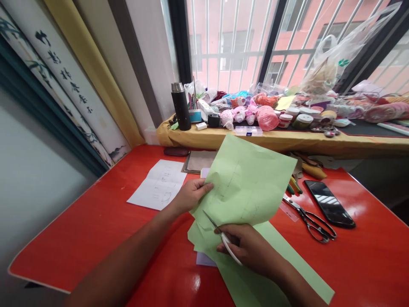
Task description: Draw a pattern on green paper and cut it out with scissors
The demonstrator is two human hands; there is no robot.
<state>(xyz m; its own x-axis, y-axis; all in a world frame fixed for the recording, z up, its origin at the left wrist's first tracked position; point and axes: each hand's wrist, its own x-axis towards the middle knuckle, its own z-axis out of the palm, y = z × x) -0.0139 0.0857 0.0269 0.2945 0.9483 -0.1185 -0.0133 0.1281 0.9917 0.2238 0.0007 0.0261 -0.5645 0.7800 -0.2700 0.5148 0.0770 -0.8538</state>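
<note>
My left hand [192, 194] pinches the left edge of a light green sheet of paper [246, 179], thumb on top. The sheet is held raised and tilted, with faint pencil lines on it. White-handled scissors [227, 246] are gripped in my right hand [244, 247], their blades pointing up and left at the sheet's lower edge. Whether the blades are apart or together I cannot tell. Beneath lies another stretch of green paper [287, 247], running toward the lower right; whether it joins the raised part is hidden. A bit of lilac paper [205, 259] shows under it.
On the red table [105, 226] lie a white sketched sheet [159, 183], large black-handled scissors [315, 224] and a phone [329, 204]. Along the windowsill stand a black thermos [180, 106], several jars and craft supplies. A plastic bag [332, 59] hangs by the window.
</note>
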